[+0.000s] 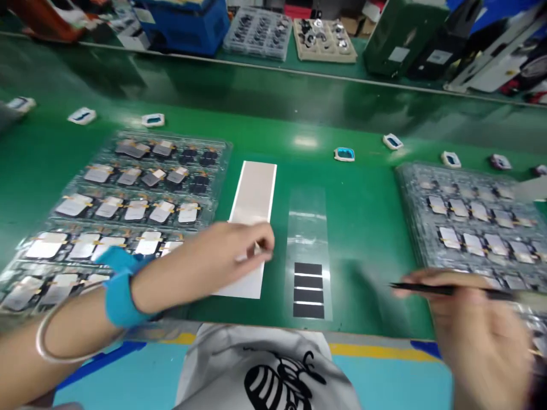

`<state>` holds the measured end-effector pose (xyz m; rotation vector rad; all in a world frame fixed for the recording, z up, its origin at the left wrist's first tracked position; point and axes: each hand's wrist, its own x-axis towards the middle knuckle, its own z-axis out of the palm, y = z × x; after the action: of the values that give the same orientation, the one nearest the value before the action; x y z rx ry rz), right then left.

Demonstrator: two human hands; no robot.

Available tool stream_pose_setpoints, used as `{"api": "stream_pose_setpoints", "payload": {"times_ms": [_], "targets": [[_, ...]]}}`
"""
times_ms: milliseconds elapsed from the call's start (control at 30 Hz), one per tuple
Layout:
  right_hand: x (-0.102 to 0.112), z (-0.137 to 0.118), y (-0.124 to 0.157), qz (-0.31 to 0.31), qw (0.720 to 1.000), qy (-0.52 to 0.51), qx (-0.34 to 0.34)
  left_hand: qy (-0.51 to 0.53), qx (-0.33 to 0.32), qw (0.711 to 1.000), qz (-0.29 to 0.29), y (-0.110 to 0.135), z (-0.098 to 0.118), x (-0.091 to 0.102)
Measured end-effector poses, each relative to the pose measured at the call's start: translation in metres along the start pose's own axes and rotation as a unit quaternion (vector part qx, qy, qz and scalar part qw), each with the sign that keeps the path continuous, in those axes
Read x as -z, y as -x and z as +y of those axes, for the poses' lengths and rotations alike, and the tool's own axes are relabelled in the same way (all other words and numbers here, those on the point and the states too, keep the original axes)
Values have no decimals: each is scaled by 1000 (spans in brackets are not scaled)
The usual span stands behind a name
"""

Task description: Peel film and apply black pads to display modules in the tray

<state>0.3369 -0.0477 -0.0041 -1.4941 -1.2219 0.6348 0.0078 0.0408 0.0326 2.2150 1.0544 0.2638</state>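
Note:
My left hand [239,247] is closed in a pinch over a white paper strip [255,191]. Whatever its fingertips hold, if anything, is too small to name. A blue band [122,296] and a silver bangle [43,336] are on that wrist. At the right, my right hand [474,324], smeared by motion, grips black tweezers [440,288] pointing left. Between the hands lies a clear film strip [308,242] with several black rectangles [308,283] on its near end. To the left, a clear plastic tray [217,188] holds rows of small screen-like parts [137,209].
A stack of similar trays [410,210] stands at the right. Several small white frames [344,154] lie along the green bench's far side. On the shelf behind are a blue box [188,25], a clear tray [258,31] and a beige divided tray [325,54].

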Motion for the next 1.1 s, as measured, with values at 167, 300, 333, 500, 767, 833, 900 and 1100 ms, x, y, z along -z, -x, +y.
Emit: {"api": "stream_pose_setpoints", "payload": {"times_ms": [167, 300, 333, 500, 767, 833, 900, 1100], "targets": [[-52, 3, 19, -95, 992, -79, 8, -91, -164, 978, -87, -5, 32, -46], [-73, 15, 16, -75, 995, -71, 6, -178, -234, 956, 0, -11, 28, -63], [-74, 17, 15, -75, 995, -69, 3, -187, -243, 952, 18, -12, 26, -66], [-71, 21, 17, -80, 995, -61, -7, -200, -257, 945, 28, -14, 21, -76], [-70, 17, 16, -78, 994, -78, -12, -183, -239, 953, 23, -16, 19, -78], [-70, 17, 16, -75, 994, -82, -13, -183, -236, 954, 23, -17, 19, -78], [-70, 17, 17, -72, 994, -80, -19, -182, -234, 955, 23, -17, 19, -79], [-72, 17, 17, -58, 995, -71, -42, -177, -234, 955, 35, -16, 18, -82]]}}
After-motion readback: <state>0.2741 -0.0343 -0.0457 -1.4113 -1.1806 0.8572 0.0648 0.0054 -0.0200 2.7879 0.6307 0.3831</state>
